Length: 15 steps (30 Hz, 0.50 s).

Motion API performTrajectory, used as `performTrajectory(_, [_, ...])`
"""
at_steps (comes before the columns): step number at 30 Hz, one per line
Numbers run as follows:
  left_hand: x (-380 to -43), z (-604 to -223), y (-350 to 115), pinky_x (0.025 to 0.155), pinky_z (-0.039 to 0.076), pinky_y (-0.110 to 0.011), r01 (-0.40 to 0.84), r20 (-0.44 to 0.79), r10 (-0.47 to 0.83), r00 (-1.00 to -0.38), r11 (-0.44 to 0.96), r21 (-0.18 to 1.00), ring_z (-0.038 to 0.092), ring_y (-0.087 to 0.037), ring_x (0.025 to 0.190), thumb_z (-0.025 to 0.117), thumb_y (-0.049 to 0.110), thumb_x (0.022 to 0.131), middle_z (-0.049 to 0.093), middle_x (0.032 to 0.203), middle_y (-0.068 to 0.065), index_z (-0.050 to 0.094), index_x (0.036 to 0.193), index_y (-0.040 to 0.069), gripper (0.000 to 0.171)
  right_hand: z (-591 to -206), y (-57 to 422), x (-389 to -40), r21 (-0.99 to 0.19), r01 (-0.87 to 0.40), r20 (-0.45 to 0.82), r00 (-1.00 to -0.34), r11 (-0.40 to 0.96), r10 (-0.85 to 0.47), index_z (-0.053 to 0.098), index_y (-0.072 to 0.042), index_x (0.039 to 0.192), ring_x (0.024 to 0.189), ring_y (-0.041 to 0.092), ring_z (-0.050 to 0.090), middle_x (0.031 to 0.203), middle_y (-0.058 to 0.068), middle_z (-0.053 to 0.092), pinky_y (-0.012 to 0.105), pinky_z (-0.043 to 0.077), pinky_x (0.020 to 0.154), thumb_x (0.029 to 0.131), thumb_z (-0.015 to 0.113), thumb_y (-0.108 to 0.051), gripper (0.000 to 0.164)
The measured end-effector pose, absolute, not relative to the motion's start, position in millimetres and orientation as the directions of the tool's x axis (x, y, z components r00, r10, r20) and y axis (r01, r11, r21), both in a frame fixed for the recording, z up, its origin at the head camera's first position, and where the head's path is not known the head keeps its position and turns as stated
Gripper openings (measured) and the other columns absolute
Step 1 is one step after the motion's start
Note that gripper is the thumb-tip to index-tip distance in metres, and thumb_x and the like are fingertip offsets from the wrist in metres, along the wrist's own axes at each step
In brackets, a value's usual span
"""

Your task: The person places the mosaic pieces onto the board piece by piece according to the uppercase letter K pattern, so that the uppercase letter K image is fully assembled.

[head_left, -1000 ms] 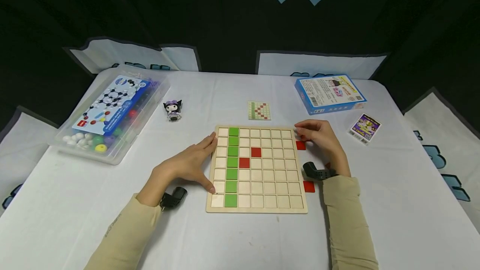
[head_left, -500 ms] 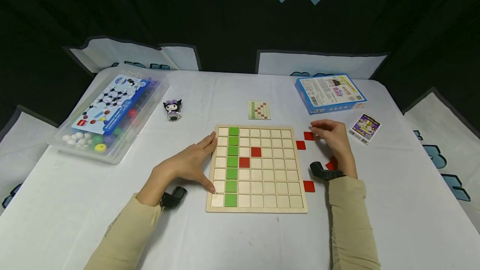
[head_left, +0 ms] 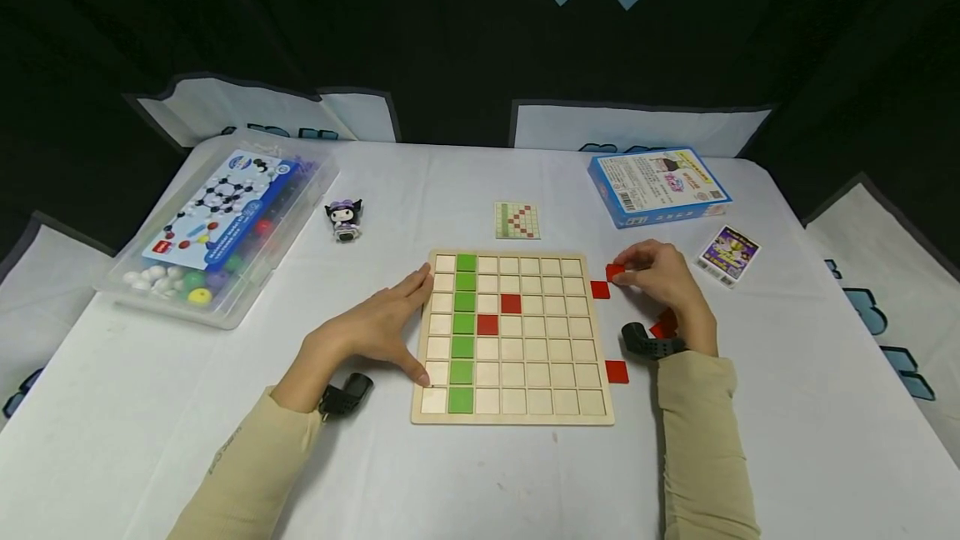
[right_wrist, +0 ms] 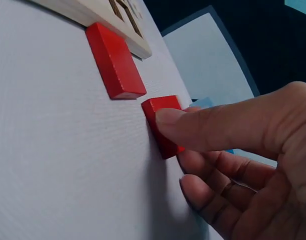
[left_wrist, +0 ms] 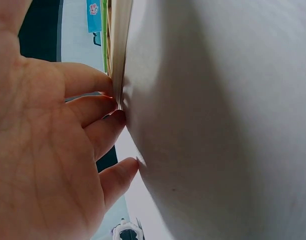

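A square wooden grid board [head_left: 552,421] lies on the table, with a column of green tiles [head_left: 463,325] and two red tiles [head_left: 487,325] in its cells. My left hand [head_left: 378,323] rests at the board's left edge with fingers extended; in the left wrist view its fingertips meet the board's side. Right of the board, my right hand [head_left: 660,273] pinches a red square tile [right_wrist: 160,122] between thumb and fingers, tilted up at the table. Another red tile [right_wrist: 114,60] lies against the board's right edge, just left of that hand.
More red tiles lie by the right wrist [head_left: 664,325] and near the lower right edge [head_left: 617,372]. A small pattern card [head_left: 517,221], a figurine [head_left: 344,220], a clear case of coloured balls [head_left: 232,319], a blue box [head_left: 660,187] and a small purple box [head_left: 728,255] stand around.
My right hand has moved right, away from the board's upper right corner, and now pinches a red tile that lay on the table. The left hand stays where it was.
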<state>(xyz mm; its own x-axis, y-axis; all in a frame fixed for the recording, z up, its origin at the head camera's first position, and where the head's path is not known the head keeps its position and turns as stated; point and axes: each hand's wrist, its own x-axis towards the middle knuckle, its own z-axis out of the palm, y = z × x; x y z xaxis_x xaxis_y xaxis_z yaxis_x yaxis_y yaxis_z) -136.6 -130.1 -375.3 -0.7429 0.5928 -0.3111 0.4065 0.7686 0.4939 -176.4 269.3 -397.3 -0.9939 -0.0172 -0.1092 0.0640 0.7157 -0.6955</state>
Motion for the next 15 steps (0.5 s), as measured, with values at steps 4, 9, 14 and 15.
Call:
performTrajectory(4, [-136.4,-375.7,-130.6,0.117,0.017,-0.058,0.403,-0.315,0.591,-0.743,0.770,0.495,0.007,-0.037,0.149,0.089,0.046,0.058,-0.003,0.161,-0.019,0.008,0.152,-0.005,0.134,-399.4,269.2,-176.6,-0.691,0.061,-0.084,-0.996,0.720,0.003,0.064,0.004,0.097,0.074,0.022,0.050,0.084,0.014,0.061,0.023,0.043,0.062,0.084,0.067,-0.006,0.016])
performTrajectory(9, [-136.6,-375.4,-130.5,0.118,0.017,-0.058,0.406,-0.311,0.594,-0.742,0.767,0.496,0.007,-0.037,0.149,0.089,0.046,0.058,-0.003,0.161,-0.019,0.008,0.151,-0.006,0.134,-400.7,267.2,-176.6,-0.683,0.032,-0.083,-0.996,0.729,-0.033,0.066,0.004,0.113,0.073,0.020,0.048,0.085,0.014,0.057,0.021,0.041,0.058,0.086,0.066,-0.007,0.030])
performTrajectory(14, [-136.8,-375.4,-130.2,0.117,0.017,-0.058,0.405,-0.310,0.595,-0.742,0.766,0.499,0.007,-0.037,0.149,0.089,0.046,0.058,-0.003,0.161,-0.019,0.008,0.151,-0.006,0.134,-399.5,263.5,-176.1,-0.651,-0.004,-0.079,-0.994,0.759,-0.072,0.067,0.003,0.113,0.079,0.023,0.046,0.092,0.017,0.056,0.026,0.039,0.061,0.085,0.069,-0.011,0.031])
performTrajectory(15, [-136.8,-375.3,-130.1,0.117,0.017,-0.058,0.404,-0.311,0.594,-0.742,0.766,0.500,0.007,-0.037,0.149,0.089,0.046,0.058,-0.003,0.161,-0.019,0.008,0.151,-0.006,0.134,-399.6,263.3,-176.1,-0.649,-0.002,-0.079,-0.994,0.761,-0.069,0.067,0.003,0.110,0.079,0.023,0.046,0.091,0.017,0.055,0.027,0.038,0.063,0.084,0.069,-0.011,0.029])
